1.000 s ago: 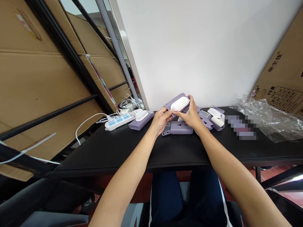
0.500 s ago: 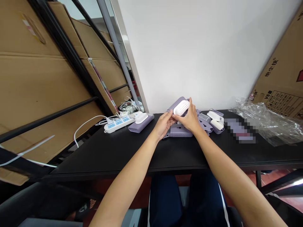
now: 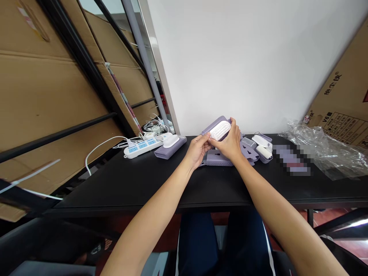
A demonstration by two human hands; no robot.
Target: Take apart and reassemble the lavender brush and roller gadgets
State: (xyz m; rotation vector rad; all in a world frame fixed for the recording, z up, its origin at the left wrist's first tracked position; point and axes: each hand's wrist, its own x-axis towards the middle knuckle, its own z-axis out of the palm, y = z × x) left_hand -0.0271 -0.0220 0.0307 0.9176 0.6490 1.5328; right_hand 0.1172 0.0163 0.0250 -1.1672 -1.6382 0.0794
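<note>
Both hands hold a white oval brush head [image 3: 220, 130], its bumpy, bristle-like face turned up toward me. Directly behind it is a long purple case [image 3: 213, 123]; whether the two are joined I cannot tell. My left hand [image 3: 197, 150] pinches the lower left end with thumb and fingers. Around the right end wraps my right hand [image 3: 232, 142], its thumb along the lower edge. Below them on the table lies a purple perforated holder [image 3: 217, 159], partly hidden by my right hand. Another purple piece with a keyhole slot [image 3: 249, 151] lies just to the right.
Left on the black table [image 3: 138, 184] are a white power strip [image 3: 142, 147] with cables and a purple box [image 3: 169, 149] with a white oval piece on top. A purple tray [image 3: 263, 155] of white parts, clear plastic wrap [image 3: 327, 149] and a cardboard box [image 3: 342, 103] are right.
The white brush head has tilted slightly in my hands, so its bumpy face shows more clearly. Both hands keep their hold; the view has shifted a little.
</note>
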